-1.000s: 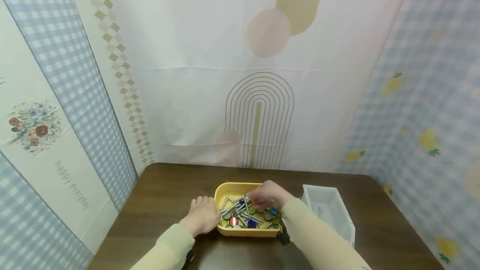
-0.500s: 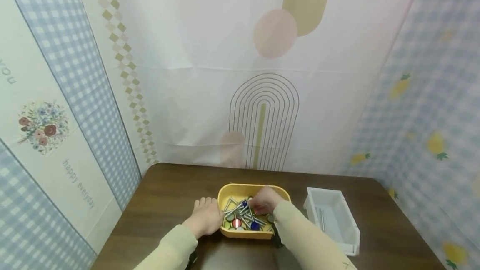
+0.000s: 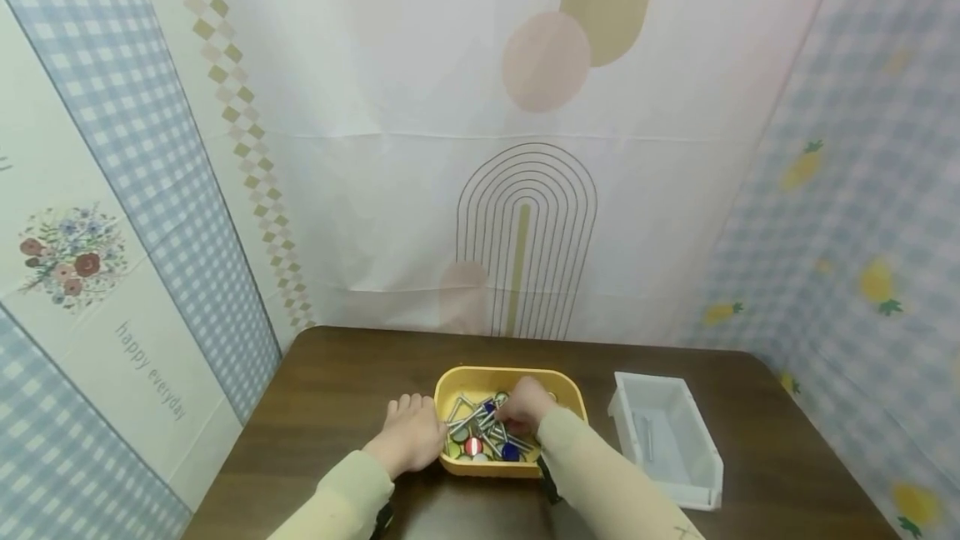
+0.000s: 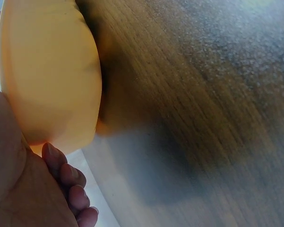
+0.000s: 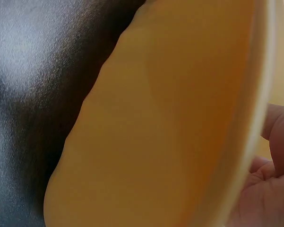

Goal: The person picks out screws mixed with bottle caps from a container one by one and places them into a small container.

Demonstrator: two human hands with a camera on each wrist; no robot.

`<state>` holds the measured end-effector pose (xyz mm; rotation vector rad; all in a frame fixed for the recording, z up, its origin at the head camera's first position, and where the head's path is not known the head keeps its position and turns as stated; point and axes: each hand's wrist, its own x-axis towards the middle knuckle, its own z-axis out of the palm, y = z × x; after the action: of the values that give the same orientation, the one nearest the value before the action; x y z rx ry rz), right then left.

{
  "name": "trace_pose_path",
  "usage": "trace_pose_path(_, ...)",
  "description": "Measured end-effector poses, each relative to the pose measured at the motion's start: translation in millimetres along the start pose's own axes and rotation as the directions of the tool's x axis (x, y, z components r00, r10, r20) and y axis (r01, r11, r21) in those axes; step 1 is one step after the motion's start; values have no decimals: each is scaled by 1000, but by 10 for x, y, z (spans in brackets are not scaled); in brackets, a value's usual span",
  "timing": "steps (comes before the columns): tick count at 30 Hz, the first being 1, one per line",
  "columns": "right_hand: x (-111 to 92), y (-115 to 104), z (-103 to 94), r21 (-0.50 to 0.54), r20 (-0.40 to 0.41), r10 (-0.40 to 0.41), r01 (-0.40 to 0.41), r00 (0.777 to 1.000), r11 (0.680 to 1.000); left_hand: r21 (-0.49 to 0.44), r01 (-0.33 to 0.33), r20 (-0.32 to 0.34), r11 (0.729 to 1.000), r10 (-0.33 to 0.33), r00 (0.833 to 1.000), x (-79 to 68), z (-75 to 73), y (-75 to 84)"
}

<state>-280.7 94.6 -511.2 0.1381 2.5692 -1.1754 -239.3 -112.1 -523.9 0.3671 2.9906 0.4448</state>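
Observation:
A yellow bin on the table holds silver bolts and coloured bottle caps, among them a red-and-white cap and a blue cap. My left hand holds the bin's left rim, its thumb over the edge and its fingers along the outside. Inside the bin, my right hand reaches down to the pile with bent fingers. Its fingertips are right at the bolts, and I cannot tell whether one is pinched. The right wrist view shows the yellow wall hiding part of that hand.
To the right of the yellow bin stands a white open bin with one bolt lying in it. The brown wooden table ends at a patterned cloth behind, with more cloth on both sides.
My right hand has moved slightly left and lower into the pile, and its forearm no longer covers part of the white bin. My left hand stays at the rim.

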Motion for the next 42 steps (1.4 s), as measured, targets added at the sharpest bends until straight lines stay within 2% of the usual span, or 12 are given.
trace_pose_path(5,-2,0,6,-66,-31,-16,14,999,998,-8,-5,-7,1000,5,1000,-2,28,-5)
trace_pose_path(13,19,19,-6,-72,-31,-25,23,999,997,5,-3,-16,1000,4,1000,-4,31,-12)
trace_pose_path(18,-3,34,-75,-14,-1,-34,34,999,999,17,-4,-8,1000,4,1000,-8,26,-1)
trace_pose_path(25,-28,13,-243,31,40,-11,10,999,999,19,-6,-7,1000,6,1000,-7,24,-9)
trace_pose_path(32,-66,75,-493,167,84,-77,62,993,984,20,-1,-14,1000,1,1000,30,40,-7)
trace_pose_path(37,-90,144,-661,214,74,-73,56,995,975,23,4,-5,1000,-4,1000,14,20,1)
trace_pose_path(42,-103,199,-774,211,58,-46,33,997,977,28,4,-3,1000,-3,1000,7,20,-5)
